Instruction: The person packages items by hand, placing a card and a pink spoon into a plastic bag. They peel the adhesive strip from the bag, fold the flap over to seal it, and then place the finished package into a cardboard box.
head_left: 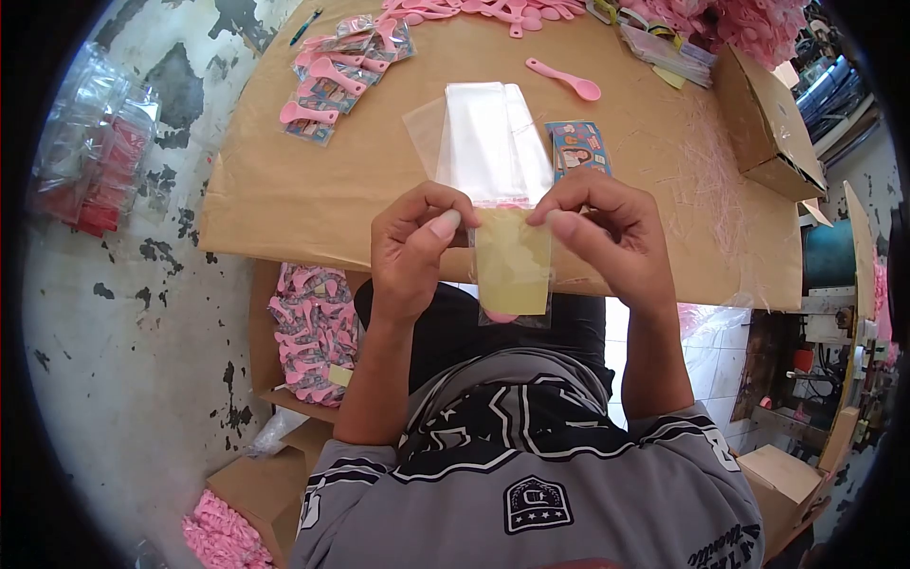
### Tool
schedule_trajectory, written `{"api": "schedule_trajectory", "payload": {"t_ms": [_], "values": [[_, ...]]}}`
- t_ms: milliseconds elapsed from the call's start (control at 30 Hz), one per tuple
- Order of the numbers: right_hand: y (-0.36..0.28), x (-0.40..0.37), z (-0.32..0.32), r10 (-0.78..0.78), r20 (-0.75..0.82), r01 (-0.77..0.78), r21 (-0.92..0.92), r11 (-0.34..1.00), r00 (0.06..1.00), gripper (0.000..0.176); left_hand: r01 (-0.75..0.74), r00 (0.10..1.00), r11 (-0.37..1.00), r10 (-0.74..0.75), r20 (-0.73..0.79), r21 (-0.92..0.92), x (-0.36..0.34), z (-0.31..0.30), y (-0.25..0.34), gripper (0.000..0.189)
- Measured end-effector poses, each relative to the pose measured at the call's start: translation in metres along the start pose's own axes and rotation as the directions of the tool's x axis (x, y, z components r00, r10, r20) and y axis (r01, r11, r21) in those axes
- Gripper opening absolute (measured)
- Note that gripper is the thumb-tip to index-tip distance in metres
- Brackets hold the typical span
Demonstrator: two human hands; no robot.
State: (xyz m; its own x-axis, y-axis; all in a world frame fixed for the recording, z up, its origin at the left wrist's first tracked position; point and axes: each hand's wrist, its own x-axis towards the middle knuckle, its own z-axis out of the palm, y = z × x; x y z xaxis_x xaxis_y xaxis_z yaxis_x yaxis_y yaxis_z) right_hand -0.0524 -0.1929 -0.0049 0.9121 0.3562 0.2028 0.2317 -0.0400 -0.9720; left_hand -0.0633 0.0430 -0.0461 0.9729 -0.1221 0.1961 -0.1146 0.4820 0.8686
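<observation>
Between my two hands, near the table's front edge, hangs a clear plastic bag [513,322] with a yellow card [513,266] in it. Pink plastic shows at its bottom and top, behind the card. My left hand [417,248] pinches the bag's upper left corner between thumb and finger. At the upper right corner, my right hand [611,237] pinches it the same way. Just beyond lies a stack of clear plastic bags [488,133]. A printed blue card [576,147] is partly behind my right hand. Farther back rests a loose pink spoon [564,80].
Packed pink spoons [332,81] and a pen [306,27] lie at the table's back left. Loose pink spoons [483,11] are piled at the back. A cardboard box [768,123] stands at the right. Below left, another box holds packed spoons [313,332].
</observation>
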Motion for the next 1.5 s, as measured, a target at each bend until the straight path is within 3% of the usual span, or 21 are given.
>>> {"api": "schedule_trajectory", "payload": {"t_ms": [33, 167, 233, 367, 433, 567, 767, 1067, 1167, 1267, 1367, 1467, 1500], "values": [[-0.002, -0.001, 0.002, 0.031, -0.017, -0.032, -0.056, 0.998, 0.999, 0.006, 0.002, 1.0, 0.999, -0.002, -0.001, 0.054, -0.001, -0.006, -0.006, 0.007], [0.002, -0.002, 0.005, 0.079, -0.071, -0.076, 0.045, 0.996, 0.994, 0.017, 0.054, 0.999, 0.988, -0.054, -0.004, 0.143, 0.0, -0.001, -0.01, 0.021], [0.005, -0.002, 0.005, 0.052, -0.085, -0.04, 0.145, 0.989, 0.995, 0.026, 0.095, 0.995, 0.995, -0.095, 0.0, 0.042, 0.0, 0.005, -0.004, 0.036], [0.001, -0.004, 0.002, 0.061, -0.098, -0.048, 0.134, 0.99, 0.993, 0.038, 0.156, 0.987, 0.974, -0.149, 0.053, -0.162, 0.002, 0.006, -0.003, 0.063], [0.002, -0.004, -0.001, 0.046, -0.103, -0.032, 0.135, 0.99, 0.994, 0.038, 0.112, 0.985, 0.992, -0.102, 0.138, -0.062, 0.0, 0.009, 0.003, 0.063], [-0.001, -0.007, -0.002, 0.054, -0.08, -0.046, 0.102, 0.994, 0.995, 0.038, 0.274, 0.946, 0.947, -0.297, 0.132, 0.169, -0.003, 0.021, 0.019, 0.054], [-0.003, -0.009, -0.003, 0.027, -0.038, -0.023, 0.095, 0.995, 0.999, 0.039, 0.147, 0.941, 0.899, -0.255, 0.221, 0.411, -0.01, -0.007, 0.017, 0.038], [-0.017, 0.0, -0.006, 0.045, -0.031, -0.042, 0.098, 0.994, 0.998, 0.04, 0.233, 0.931, 0.968, -0.25, 0.265, 0.092, -0.01, 0.001, 0.029, 0.044], [-0.016, 0.002, -0.005, 0.078, -0.044, -0.073, 0.11, 0.991, 0.996, 0.04, 0.206, 0.934, 0.977, -0.177, 0.311, -0.061, -0.007, 0.003, 0.034, 0.047], [-0.015, 0.003, -0.001, 0.084, -0.033, -0.08, 0.117, 0.99, 0.996, 0.041, 0.203, 0.937, 0.978, -0.18, 0.298, -0.047, -0.005, 0.0, 0.03, 0.052], [-0.014, 0.004, 0.001, 0.079, -0.042, -0.074, 0.123, 0.99, 0.996, 0.043, 0.287, 0.933, 0.955, -0.296, 0.205, 0.072, -0.006, 0.011, 0.031, 0.051], [-0.013, 0.004, 0.003, 0.071, -0.076, -0.061, 0.127, 0.99, 0.995, 0.047, 0.245, 0.951, 0.936, -0.283, 0.127, 0.255, -0.005, 0.005, 0.02, 0.042], [-0.013, 0.003, 0.003, 0.071, -0.089, -0.06, 0.12, 0.991, 0.993, 0.049, 0.235, 0.957, 0.949, -0.264, 0.121, 0.212, -0.005, 0.008, 0.021, 0.04]]}}
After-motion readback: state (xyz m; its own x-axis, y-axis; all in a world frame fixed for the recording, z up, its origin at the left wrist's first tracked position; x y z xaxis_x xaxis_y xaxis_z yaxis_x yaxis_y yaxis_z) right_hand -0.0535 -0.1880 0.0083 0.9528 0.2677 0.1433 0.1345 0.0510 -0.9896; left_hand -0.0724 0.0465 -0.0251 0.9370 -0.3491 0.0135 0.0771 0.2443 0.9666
